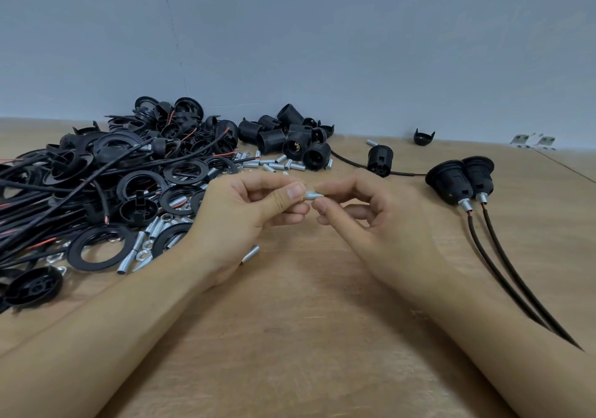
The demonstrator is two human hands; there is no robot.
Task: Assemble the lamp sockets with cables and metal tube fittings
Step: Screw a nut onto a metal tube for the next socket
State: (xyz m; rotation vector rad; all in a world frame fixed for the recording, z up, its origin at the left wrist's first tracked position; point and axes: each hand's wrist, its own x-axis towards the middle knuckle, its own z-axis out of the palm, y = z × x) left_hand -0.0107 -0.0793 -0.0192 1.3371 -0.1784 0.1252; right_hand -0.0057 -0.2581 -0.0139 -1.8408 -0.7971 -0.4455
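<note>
A short threaded metal tube fitting is held above the middle of the wooden table. My left hand pinches its left end between thumb and fingers. My right hand pinches its right end with thumb and forefinger. Two assembled black lamp sockets lie at the right, each with a metal fitting and a black cable trailing toward me. A single black socket body with a cable stands behind my hands.
A big heap of black rings, caps and cables covers the left of the table. Loose metal tubes lie along its near edge. Threaded black socket shells and more small tubes sit at the back. A lone black cap rests near the wall.
</note>
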